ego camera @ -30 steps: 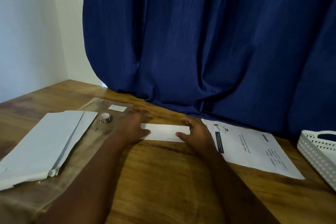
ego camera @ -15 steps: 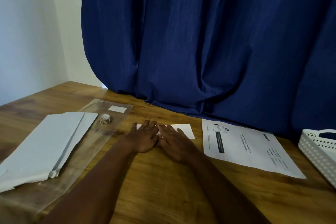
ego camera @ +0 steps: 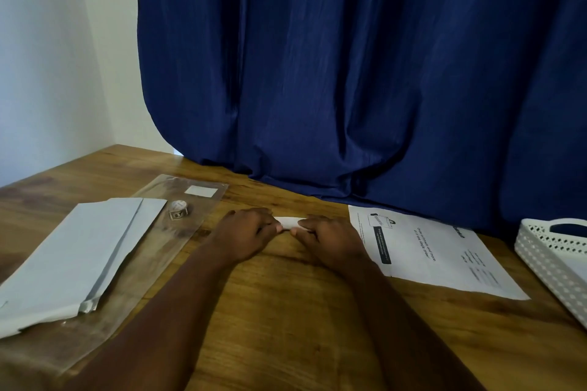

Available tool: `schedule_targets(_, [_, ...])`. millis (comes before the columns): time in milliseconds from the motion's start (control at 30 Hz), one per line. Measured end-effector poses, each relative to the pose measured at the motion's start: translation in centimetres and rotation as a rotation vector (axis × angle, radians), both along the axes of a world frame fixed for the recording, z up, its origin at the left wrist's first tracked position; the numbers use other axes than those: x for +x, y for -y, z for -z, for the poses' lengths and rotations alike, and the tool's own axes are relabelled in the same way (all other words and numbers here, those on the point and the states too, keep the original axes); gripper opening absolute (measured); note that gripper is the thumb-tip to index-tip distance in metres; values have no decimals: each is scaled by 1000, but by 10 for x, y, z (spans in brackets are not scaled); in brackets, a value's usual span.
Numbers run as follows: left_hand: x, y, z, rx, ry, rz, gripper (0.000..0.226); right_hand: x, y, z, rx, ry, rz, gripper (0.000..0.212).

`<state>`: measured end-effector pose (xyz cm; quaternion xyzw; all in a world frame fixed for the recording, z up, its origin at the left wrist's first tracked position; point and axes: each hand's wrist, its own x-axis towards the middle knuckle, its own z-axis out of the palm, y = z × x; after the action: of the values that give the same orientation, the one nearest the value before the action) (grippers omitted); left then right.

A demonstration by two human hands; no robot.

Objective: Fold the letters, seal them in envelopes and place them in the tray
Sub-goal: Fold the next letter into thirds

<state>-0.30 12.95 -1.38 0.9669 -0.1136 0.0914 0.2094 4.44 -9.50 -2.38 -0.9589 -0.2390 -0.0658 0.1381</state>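
A folded white letter [ego camera: 286,222] lies on the wooden table [ego camera: 286,311], mostly hidden under both hands; only a short strip shows between them. My left hand [ego camera: 246,233] holds its left part with curled fingers, thumb at the near edge. My right hand [ego camera: 330,240] holds its right part the same way. An unfolded printed letter [ego camera: 435,251] lies flat to the right. Grey-white envelopes [ego camera: 70,254] are stacked at the left. A white perforated tray [ego camera: 559,251] stands at the right edge.
A clear plastic sleeve [ego camera: 152,241] lies under the envelopes, with a small roll of stickers [ego camera: 178,209] and a white label [ego camera: 201,191] on it. A dark blue curtain [ego camera: 349,73] hangs down onto the table's far edge. A white wall is at the left.
The hands lay flat side by side on the folded letter half a second ago. Their fingers have now curled around it, and less of the paper shows.
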Motion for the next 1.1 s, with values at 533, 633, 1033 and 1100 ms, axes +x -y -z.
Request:
schedule_targets(533, [-2, 19, -14, -1015, -59, -95, 50, -16, -20, -11, 1066, -433, 52, 37])
schedule_targets(633, [0, 28, -9, -1030, -41, -74, 21, -19, -25, -11, 1048, -516, 44, 35])
schedule_targets(1033, [-8, 41, 1, -1024, -188, 83, 25, -26, -17, -10, 1259, -472, 140, 65])
schedule_targets(1100, [-12, 43, 3, -1009, -137, 82, 26, -32, -16, -8, 1220, -417, 134, 58])
